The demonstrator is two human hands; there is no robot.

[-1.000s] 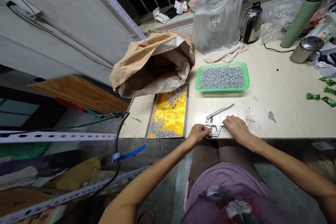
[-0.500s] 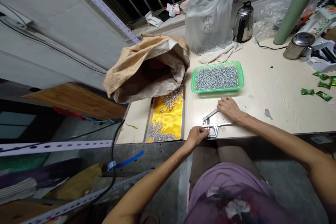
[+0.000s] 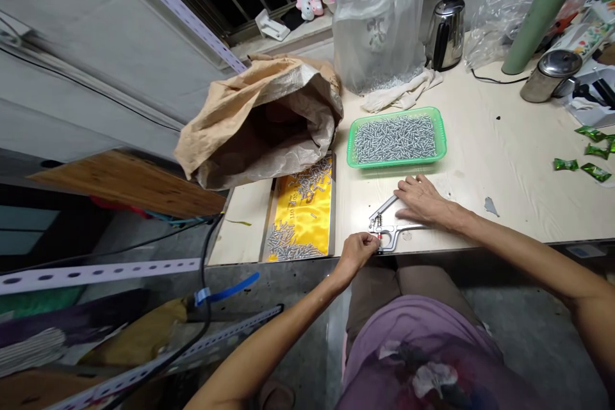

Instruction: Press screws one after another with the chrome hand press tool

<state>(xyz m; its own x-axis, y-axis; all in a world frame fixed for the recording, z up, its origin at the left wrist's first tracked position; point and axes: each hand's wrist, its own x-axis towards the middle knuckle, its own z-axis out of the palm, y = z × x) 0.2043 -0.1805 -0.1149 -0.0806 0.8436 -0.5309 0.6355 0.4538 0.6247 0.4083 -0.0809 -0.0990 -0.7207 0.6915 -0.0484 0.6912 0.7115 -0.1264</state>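
Observation:
A silver pair of hand pliers (image 3: pixel 394 230), with a spring near its jaw, lies at the table's front edge with its handles spread. My right hand (image 3: pixel 423 200) is curled over the end of the upper handle, its thumb between the two handles. At the jaw end, my left hand (image 3: pixel 359 250) has its fingertips pinched together. What it holds there is too small and hidden to tell. Behind the pliers stands a green plastic basket (image 3: pixel 353 164) full of small silver metal pieces (image 3: pixel 394 138). More such pieces (image 3: pixel 291 240) lie on a yellow cloth-lined tray (image 3: pixel 312 224) to the left.
An open brown paper sack (image 3: pixel 230 112) overhangs the tray's back. Farther back are a clear plastic bag (image 3: pixel 379 25), a white cloth (image 3: pixel 403 91) and a steel kettle (image 3: pixel 446 29). A green flask (image 3: pixel 542 19), a steel cup (image 3: pixel 548 75) and green-wrapped sweets (image 3: pixel 596 172) are at right.
My right thumb has come away from the fingers and shows between the handles. My left hand keeps its pinch at the jaw. The whole view has shifted slightly.

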